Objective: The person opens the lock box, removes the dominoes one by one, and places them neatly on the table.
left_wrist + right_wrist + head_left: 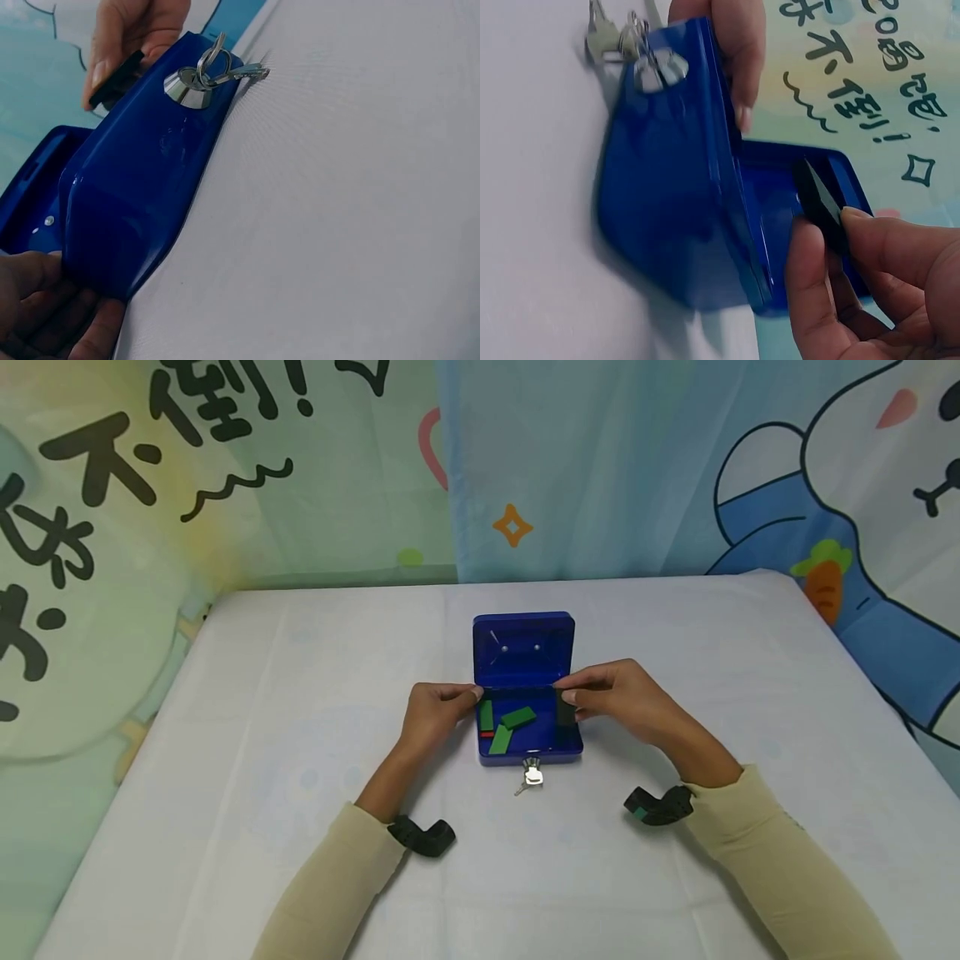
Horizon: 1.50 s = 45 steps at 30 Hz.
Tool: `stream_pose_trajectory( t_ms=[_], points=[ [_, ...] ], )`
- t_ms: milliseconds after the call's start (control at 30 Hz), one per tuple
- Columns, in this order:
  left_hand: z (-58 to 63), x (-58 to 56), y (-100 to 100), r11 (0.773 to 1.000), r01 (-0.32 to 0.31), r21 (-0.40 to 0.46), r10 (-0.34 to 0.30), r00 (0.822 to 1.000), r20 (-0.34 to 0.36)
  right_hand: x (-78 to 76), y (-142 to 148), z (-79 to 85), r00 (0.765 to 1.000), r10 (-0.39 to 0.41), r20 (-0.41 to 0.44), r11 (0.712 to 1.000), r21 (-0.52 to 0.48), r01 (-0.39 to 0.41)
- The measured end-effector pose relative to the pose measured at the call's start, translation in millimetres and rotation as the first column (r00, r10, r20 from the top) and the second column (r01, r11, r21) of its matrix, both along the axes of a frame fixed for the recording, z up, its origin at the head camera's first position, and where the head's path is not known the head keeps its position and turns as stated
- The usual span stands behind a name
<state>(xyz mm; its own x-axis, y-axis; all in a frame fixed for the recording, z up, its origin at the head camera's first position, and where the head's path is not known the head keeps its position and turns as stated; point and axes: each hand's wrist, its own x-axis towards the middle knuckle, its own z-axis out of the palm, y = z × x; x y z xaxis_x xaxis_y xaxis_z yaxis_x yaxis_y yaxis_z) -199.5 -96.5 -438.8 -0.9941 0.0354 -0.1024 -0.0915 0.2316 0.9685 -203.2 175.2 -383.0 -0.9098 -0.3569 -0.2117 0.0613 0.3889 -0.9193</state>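
Observation:
An open blue metal cash box (531,758) stands on the table, its lid (523,652) tilted up at the back. My left hand (442,710) grips the box's left rim with thumb and fingers; the left wrist view shows those fingers (97,334) against its side. Between thumb and fingers my right hand (618,697) pinches a thin black rectangular block (819,202) over the box's right side. Several green blocks (518,718) lie inside at the left, with a sliver of a red block (487,734) by the left wall.
Keys (521,788) hang from the silver lock (532,772) on the box's front. A white cloth (300,860) covers the table. Printed curtains (585,468) hang behind it. Each wrist carries a black camera mount (423,838).

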Motion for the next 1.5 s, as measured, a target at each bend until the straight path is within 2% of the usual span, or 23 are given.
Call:
stream_pose_trajectory(
  t_ms=[400, 867, 1133, 1300, 1500],
  points=[
    [-1.2, -1.0, -0.9, 1.0, -0.006, 0.011, 0.006, 1.0, 0.011, -3.5, 33.0, 4.4, 0.998, -0.045, -0.037, 0.993, 0.109, 0.049],
    [-1.3, -0.8, -2.3, 1.0, 0.019, 0.021, -0.02, 0.999, 0.042, -6.7, 69.9, -5.3, 0.994, -0.108, 0.012, 0.993, 0.042, 0.107],
    [0.0, -1.5, -2.4, 1.0, 0.017, 0.022, -0.018, 0.999, 0.04, -16.5, 92.6, -9.0, 0.991, -0.133, -0.001, 0.99, 0.043, 0.133],
    [-0.8, -2.2, -2.9, 0.999, 0.026, 0.043, -0.027, 0.999, 0.028, -25.2, 103.1, -15.1, 0.99, -0.136, 0.031, 0.991, 0.01, 0.136],
    [-1.9, -2.4, -3.4, 0.998, 0.031, 0.059, -0.033, 0.999, 0.027, -33.6, 106.0, -20.3, 0.99, -0.121, 0.078, 0.993, 0.024, 0.12]
  ],
)
